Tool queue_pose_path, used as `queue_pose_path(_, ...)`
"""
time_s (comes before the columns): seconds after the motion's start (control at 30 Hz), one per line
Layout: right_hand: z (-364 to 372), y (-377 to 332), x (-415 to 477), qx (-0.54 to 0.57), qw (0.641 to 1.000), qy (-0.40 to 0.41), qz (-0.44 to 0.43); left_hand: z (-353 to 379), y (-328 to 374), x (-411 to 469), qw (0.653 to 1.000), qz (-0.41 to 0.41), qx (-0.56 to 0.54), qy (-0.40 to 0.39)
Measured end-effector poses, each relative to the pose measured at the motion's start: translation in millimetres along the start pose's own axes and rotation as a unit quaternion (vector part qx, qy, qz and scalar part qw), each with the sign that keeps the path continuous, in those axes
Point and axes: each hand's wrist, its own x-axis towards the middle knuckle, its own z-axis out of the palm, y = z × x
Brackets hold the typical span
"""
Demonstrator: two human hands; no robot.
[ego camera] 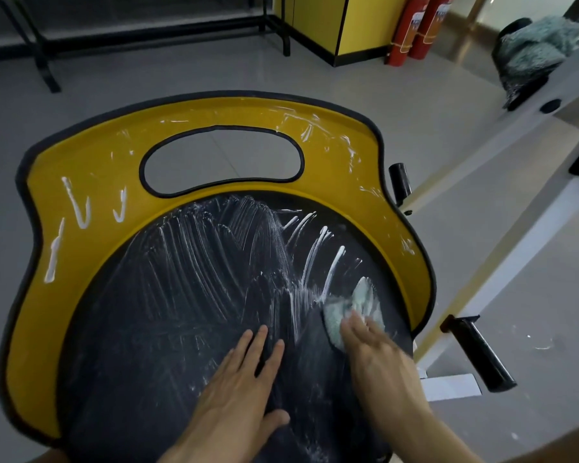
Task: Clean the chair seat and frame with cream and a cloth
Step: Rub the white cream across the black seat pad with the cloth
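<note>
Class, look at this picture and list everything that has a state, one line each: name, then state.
Seat: streaked with white cream.
Frame: unwiped cream lines on its left, thin smears upper right.
Cloth: crumpled, pressed on the seat.
Left hand: flat on the seat, fingers straight.
Right hand: pressing the cloth, blurred.
Fire extinguishers: upright.

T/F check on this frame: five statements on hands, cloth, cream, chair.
1. The left hand lies flat on the black seat. True.
2. The right hand holds a spray bottle. False: it presses a pale cloth on the seat.
3. The yellow frame has white cream streaks on it. True.
4. The cloth is on the left side of the seat. False: it is on the right side, near the frame.
5. The seat is wiped clean. False: cream smears cover much of it.
</note>
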Motion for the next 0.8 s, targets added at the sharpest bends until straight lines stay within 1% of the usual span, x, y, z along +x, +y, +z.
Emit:
queue_pose_path(0.13,17,-21,-58,0.021,0.993,0.059,-0.096,-2,-1,-1,1.0,-0.003,-0.018,0.004)
queue_pose_path(0.2,12,-21,-49,0.018,0.991,0.066,-0.113,-4,0,-1,1.0,-0.008,-0.023,0.006)
queue_pose_path(0.23,5,-20,-36,0.02,0.993,0.055,-0.106,-4,0,-1,1.0,-0.01,-0.025,0.003)
queue_pose_path(0.3,-6,-17,1,0.011,0.998,0.02,-0.057,-5,0,-2,1.0,-0.012,-0.024,0.002)
queue_pose_path(0.33,-9,-18,16,0.004,0.999,0.025,-0.036,-4,0,-3,1.0,-0.014,-0.022,0.004)
queue_pose_path(0.4,-11,-25,25,0.004,1.0,0.002,-0.002,-2,0,-3,1.0,-0.014,-0.02,0.015)
queue_pose_path(0.43,-7,-28,15,0.014,1.0,-0.008,-0.004,-1,-1,-3,1.0,-0.012,-0.019,0.022)
queue_pose_path(0.57,6,-36,-51,0.028,0.992,-0.023,-0.118,-2,-5,3,0.999,-0.008,-0.016,0.04)
queue_pose_path(0.6,3,-35,-51,0.035,0.991,-0.032,-0.125,-3,-6,5,0.999,-0.008,-0.016,0.047)
queue_pose_path(0.63,-4,-33,-41,0.032,0.992,-0.034,-0.117,-3,-7,7,0.998,-0.01,-0.017,0.053)
queue_pose_path(0.7,-16,-26,-1,0.005,0.996,-0.011,-0.094,-4,-9,9,0.998,-0.011,-0.017,0.062)
queue_pose_path(0.73,-18,-23,26,0.004,0.998,0.008,-0.067,-5,-10,10,0.998,-0.014,-0.015,0.061)
queue_pose_path(0.8,-22,-22,76,-0.026,1.0,0.008,-0.016,-6,-12,12,0.998,-0.027,-0.01,0.054)
